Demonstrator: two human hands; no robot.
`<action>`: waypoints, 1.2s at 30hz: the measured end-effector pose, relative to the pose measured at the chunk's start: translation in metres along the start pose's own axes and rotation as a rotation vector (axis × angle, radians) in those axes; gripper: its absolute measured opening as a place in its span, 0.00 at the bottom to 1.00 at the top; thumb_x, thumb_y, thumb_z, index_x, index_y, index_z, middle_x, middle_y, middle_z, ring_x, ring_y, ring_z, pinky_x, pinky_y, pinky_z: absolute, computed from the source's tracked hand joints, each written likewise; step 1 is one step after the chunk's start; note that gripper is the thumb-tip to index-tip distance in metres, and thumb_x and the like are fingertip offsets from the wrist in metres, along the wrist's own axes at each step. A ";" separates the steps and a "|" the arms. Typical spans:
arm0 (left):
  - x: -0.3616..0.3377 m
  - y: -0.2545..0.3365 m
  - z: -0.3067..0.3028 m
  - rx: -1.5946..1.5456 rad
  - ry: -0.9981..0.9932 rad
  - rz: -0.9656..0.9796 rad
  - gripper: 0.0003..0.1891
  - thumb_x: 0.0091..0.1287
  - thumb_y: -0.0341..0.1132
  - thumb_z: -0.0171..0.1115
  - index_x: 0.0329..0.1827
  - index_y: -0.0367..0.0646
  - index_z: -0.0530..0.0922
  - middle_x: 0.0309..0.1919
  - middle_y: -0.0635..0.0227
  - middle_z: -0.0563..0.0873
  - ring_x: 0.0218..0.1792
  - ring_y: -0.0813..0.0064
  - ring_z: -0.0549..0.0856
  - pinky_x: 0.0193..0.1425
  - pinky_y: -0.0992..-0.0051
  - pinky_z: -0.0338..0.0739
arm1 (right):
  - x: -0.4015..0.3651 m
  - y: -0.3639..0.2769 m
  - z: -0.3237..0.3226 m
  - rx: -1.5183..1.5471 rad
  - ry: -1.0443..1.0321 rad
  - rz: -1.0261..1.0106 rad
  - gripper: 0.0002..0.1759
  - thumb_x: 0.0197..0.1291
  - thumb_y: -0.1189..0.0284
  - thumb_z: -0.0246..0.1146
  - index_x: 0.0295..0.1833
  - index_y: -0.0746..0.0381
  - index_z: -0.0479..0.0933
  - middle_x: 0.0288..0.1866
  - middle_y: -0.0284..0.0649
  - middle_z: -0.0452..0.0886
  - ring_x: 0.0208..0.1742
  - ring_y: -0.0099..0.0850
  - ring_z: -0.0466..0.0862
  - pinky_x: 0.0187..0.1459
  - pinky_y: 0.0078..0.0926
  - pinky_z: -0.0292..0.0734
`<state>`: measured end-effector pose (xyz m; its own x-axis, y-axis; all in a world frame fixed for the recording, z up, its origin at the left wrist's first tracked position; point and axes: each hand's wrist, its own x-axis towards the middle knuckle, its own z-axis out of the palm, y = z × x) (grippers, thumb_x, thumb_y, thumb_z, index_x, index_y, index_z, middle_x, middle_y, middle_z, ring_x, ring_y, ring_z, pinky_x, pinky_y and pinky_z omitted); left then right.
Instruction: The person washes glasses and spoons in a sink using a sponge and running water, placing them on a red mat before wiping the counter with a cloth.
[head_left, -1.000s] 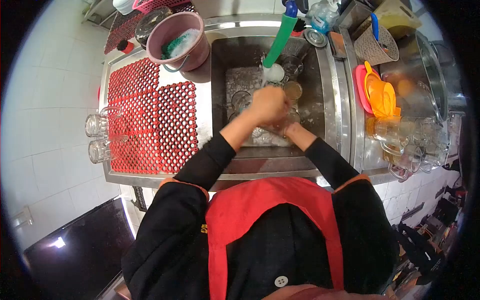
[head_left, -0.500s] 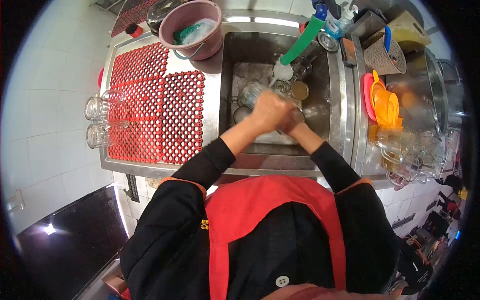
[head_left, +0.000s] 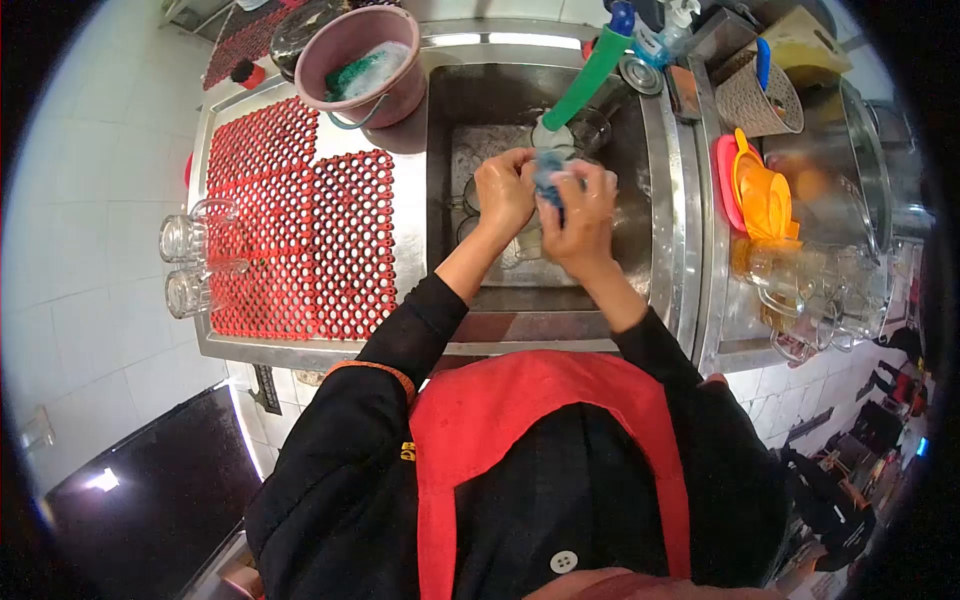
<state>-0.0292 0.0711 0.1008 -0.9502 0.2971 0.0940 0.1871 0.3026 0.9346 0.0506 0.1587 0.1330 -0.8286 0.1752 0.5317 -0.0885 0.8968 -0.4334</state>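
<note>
Stainless steel counter (head_left: 440,345) fills the far part of the view, with a deep rectangular steel sink (head_left: 640,210) sunk into its middle. Red perforated plastic mats (head_left: 290,230) cover the draining board to the left of the sink. A round pink plastic bucket (head_left: 400,95) holding foam and a green scrubber stands at the far edge of the board, just beside the sink's far left corner. On the right of the counter a cluster of clear glass mugs (head_left: 820,290) stands close together, and stacked orange plastic jugs (head_left: 765,195) sit just beyond them. Two clear glass mugs (head_left: 190,265) lie on their sides at the left edge of the mats. A green plastic tap spout (head_left: 590,75) slants down over the far end of the sink. Beneath its mouth, over the basin, the left hand (head_left: 505,190) and the right hand (head_left: 585,220) meet: the right hand is curled around a small blue object (head_left: 548,185), and the left hand's fingers pinch its other side. That object is too blurred to identify further.
</note>
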 end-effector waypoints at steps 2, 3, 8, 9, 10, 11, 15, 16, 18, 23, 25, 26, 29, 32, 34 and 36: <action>-0.002 -0.007 0.015 -0.361 0.064 -0.152 0.12 0.53 0.25 0.49 0.37 0.33 0.77 0.19 0.65 0.79 0.15 0.76 0.77 0.21 0.74 0.71 | -0.004 0.011 0.009 -0.039 0.120 -0.074 0.12 0.53 0.66 0.53 0.38 0.63 0.70 0.44 0.48 0.68 0.45 0.45 0.68 0.46 0.37 0.62; -0.004 -0.003 0.014 -0.360 0.062 -0.149 0.12 0.53 0.25 0.49 0.37 0.33 0.77 0.19 0.65 0.79 0.15 0.76 0.77 0.21 0.74 0.71 | -0.006 0.019 0.015 -0.072 0.231 -0.151 0.11 0.54 0.67 0.53 0.39 0.63 0.69 0.46 0.48 0.67 0.47 0.46 0.66 0.47 0.39 0.61; -0.013 0.015 0.004 -0.796 -0.074 -0.663 0.15 0.58 0.25 0.43 0.48 0.34 0.72 0.12 0.75 0.68 0.08 0.84 0.62 0.11 0.78 0.55 | 0.005 0.058 0.025 0.384 0.425 0.446 0.15 0.56 0.62 0.50 0.39 0.63 0.71 0.37 0.46 0.74 0.37 0.41 0.75 0.40 0.37 0.69; -0.010 0.014 0.001 -0.815 -0.150 -0.650 0.14 0.58 0.25 0.44 0.46 0.34 0.73 0.11 0.75 0.67 0.08 0.85 0.62 0.11 0.79 0.53 | 0.009 0.071 0.021 0.382 0.427 0.448 0.15 0.56 0.62 0.50 0.39 0.63 0.71 0.37 0.46 0.74 0.37 0.41 0.75 0.40 0.37 0.69; -0.007 0.012 -0.001 -0.814 -0.154 -0.653 0.14 0.58 0.25 0.44 0.46 0.34 0.73 0.11 0.75 0.67 0.08 0.85 0.62 0.11 0.79 0.53 | 0.015 0.083 0.016 1.032 0.274 0.732 0.14 0.56 0.63 0.51 0.39 0.63 0.71 0.35 0.44 0.76 0.36 0.37 0.77 0.39 0.34 0.72; -0.001 0.009 -0.002 -0.757 -0.247 -0.657 0.12 0.58 0.25 0.45 0.43 0.35 0.74 0.11 0.76 0.67 0.08 0.85 0.62 0.11 0.79 0.53 | 0.018 0.090 0.013 1.684 0.074 0.988 0.12 0.56 0.64 0.53 0.39 0.62 0.72 0.34 0.42 0.77 0.34 0.34 0.79 0.37 0.30 0.75; 0.018 0.003 0.004 -0.596 -0.432 -0.599 0.06 0.57 0.27 0.50 0.33 0.40 0.76 0.11 0.76 0.67 0.09 0.86 0.63 0.10 0.81 0.53 | 0.018 0.094 0.034 1.977 -0.156 1.023 0.12 0.57 0.65 0.52 0.43 0.60 0.72 0.35 0.38 0.79 0.36 0.32 0.80 0.41 0.29 0.76; 0.021 0.001 0.006 -0.570 -0.336 -0.568 0.05 0.57 0.28 0.51 0.32 0.40 0.76 0.12 0.76 0.68 0.09 0.86 0.64 0.10 0.81 0.53 | 0.010 0.088 0.037 2.064 -0.144 0.986 0.14 0.58 0.64 0.53 0.46 0.60 0.72 0.37 0.37 0.79 0.37 0.31 0.79 0.41 0.29 0.76; 0.027 -0.005 0.007 -0.543 -0.241 -0.541 0.04 0.58 0.29 0.52 0.31 0.41 0.75 0.13 0.76 0.69 0.09 0.87 0.64 0.09 0.81 0.54 | -0.011 0.085 0.053 1.949 -0.147 1.191 0.19 0.58 0.60 0.52 0.49 0.60 0.70 0.40 0.40 0.78 0.38 0.33 0.79 0.41 0.32 0.76; 0.046 -0.018 -0.025 -0.779 -0.047 -0.653 0.08 0.54 0.35 0.59 0.28 0.39 0.77 0.16 0.76 0.72 0.08 0.87 0.63 0.10 0.82 0.54 | -0.049 0.100 0.080 1.699 -0.705 1.414 0.20 0.56 0.56 0.53 0.47 0.59 0.72 0.43 0.36 0.77 0.43 0.27 0.76 0.42 0.30 0.75; 0.050 -0.012 -0.031 -0.787 0.021 -0.619 0.09 0.53 0.36 0.60 0.27 0.38 0.77 0.18 0.75 0.74 0.08 0.87 0.62 0.10 0.82 0.53 | -0.056 0.104 0.083 1.543 -0.577 1.422 0.22 0.56 0.53 0.52 0.48 0.57 0.72 0.45 0.36 0.76 0.45 0.29 0.75 0.44 0.31 0.73; 0.052 -0.011 -0.034 -0.794 0.088 -0.580 0.09 0.52 0.36 0.61 0.26 0.38 0.77 0.19 0.75 0.76 0.08 0.87 0.61 0.11 0.83 0.52 | -0.053 0.120 0.093 1.473 -0.637 1.370 0.22 0.56 0.52 0.50 0.49 0.54 0.71 0.49 0.35 0.74 0.46 0.31 0.75 0.44 0.32 0.71; 0.063 -0.018 -0.042 -0.655 0.065 -0.519 0.09 0.50 0.36 0.61 0.29 0.38 0.79 0.23 0.72 0.79 0.09 0.87 0.62 0.12 0.83 0.53 | -0.076 0.183 0.119 1.032 -0.450 1.214 0.19 0.53 0.58 0.54 0.51 0.51 0.70 0.49 0.40 0.74 0.46 0.38 0.76 0.45 0.33 0.69; 0.081 -0.041 -0.036 -0.527 0.060 -0.449 0.12 0.51 0.35 0.59 0.34 0.36 0.78 0.26 0.69 0.79 0.11 0.85 0.65 0.13 0.82 0.57 | -0.018 0.172 0.083 0.031 -0.731 0.559 0.28 0.45 0.66 0.60 0.56 0.46 0.64 0.47 0.45 0.74 0.47 0.47 0.75 0.46 0.39 0.69; 0.094 -0.062 -0.026 -0.478 0.047 -0.408 0.14 0.51 0.36 0.59 0.37 0.36 0.78 0.28 0.68 0.78 0.11 0.84 0.64 0.13 0.82 0.56 | -0.006 0.151 0.071 -0.040 -0.774 0.527 0.33 0.42 0.69 0.61 0.58 0.44 0.62 0.46 0.47 0.73 0.47 0.48 0.74 0.45 0.41 0.69; 0.104 -0.087 -0.015 -0.260 0.143 -0.337 0.17 0.49 0.34 0.60 0.41 0.33 0.75 0.24 0.66 0.79 0.22 0.77 0.75 0.21 0.79 0.68 | -0.005 0.146 0.079 -0.186 -0.813 0.381 0.39 0.40 0.72 0.63 0.61 0.45 0.57 0.42 0.48 0.75 0.46 0.46 0.76 0.43 0.43 0.70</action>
<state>-0.1483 0.0615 0.0342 -0.9757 0.0873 -0.2010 -0.1903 0.1177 0.9746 -0.0016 0.2566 0.0092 -0.9236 0.1961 -0.3294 0.3027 0.9002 -0.3130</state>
